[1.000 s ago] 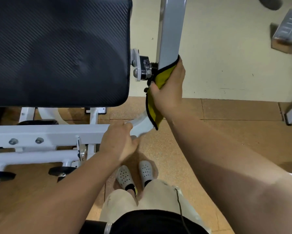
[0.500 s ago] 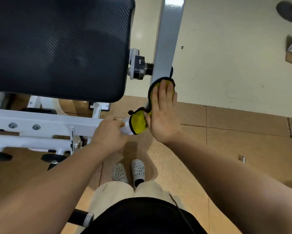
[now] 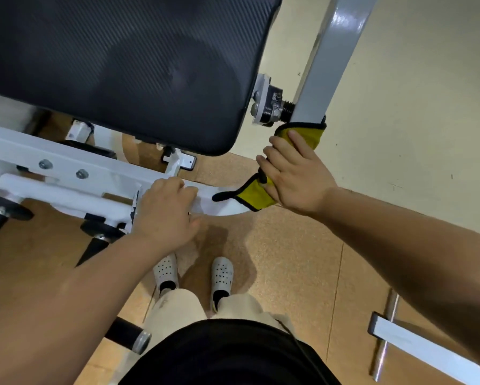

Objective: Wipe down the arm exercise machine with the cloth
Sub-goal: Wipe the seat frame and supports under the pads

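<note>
Arm exercise machine [image 3: 66, 168], a white steel frame carrying a large black textured vinyl pad [image 3: 116, 65], fills the upper left of the view. At the machine's right end a curved white tube [image 3: 222, 208] bends up into a flat grey painted metal lever [image 3: 325, 65], which meets a threaded black and silver pivot [image 3: 269, 102] beside the pad's right edge. The yellow cloth with black trimmed edges [image 3: 254, 194] is draped over that bend, from the lever's lower end down onto the curved tube. The right hand [image 3: 297, 176] lies on the cloth, its fingers [image 3: 290, 140] curved over it and clamping it against the metal; the thumb is hidden. The left hand [image 3: 163, 212] grips the white frame just left of the curved tube, fingers curled over its top edge, near the cloth but apart from it. Below, two white perforated clogs [image 3: 165, 269] stand on the tan cork floor [image 3: 289, 259]
</note>
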